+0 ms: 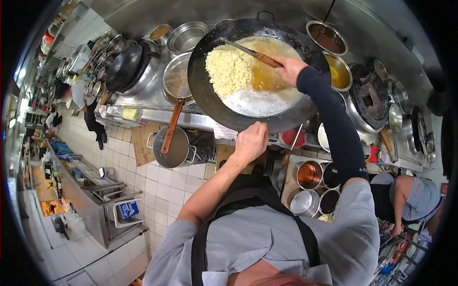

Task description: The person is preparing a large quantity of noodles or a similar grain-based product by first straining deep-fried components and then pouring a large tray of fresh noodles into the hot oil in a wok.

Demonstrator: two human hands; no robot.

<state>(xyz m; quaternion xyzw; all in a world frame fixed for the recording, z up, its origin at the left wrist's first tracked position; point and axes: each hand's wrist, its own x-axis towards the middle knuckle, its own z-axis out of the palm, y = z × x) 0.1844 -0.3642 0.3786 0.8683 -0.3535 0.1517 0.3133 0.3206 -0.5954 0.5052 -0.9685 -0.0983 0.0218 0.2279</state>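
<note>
A large black wok (204, 85) stands on the range before me. It holds pale yellow crumbly food (229, 71), with foaming liquid and a pool of golden oil (266, 79) to the right. My right hand (291, 69), at the end of a dark sleeve, grips the wooden handle (268, 60) of a long metal utensil. The tool reaches leftward over the food; its far end lies near the wok's upper left side, its shape unclear. At the wok's near rim my left hand (251, 140) is closed on the edge, the fingertips partly hidden.
A wooden-handled strainer (177, 77) rests left of the wok, above a deep pot (171, 150). Bowls of brown sauce (327, 37) and yellow liquid (338, 73) stand right. Pots of liquid (309, 174) sit lower right. People stand at far left (93, 114) and right (411, 200).
</note>
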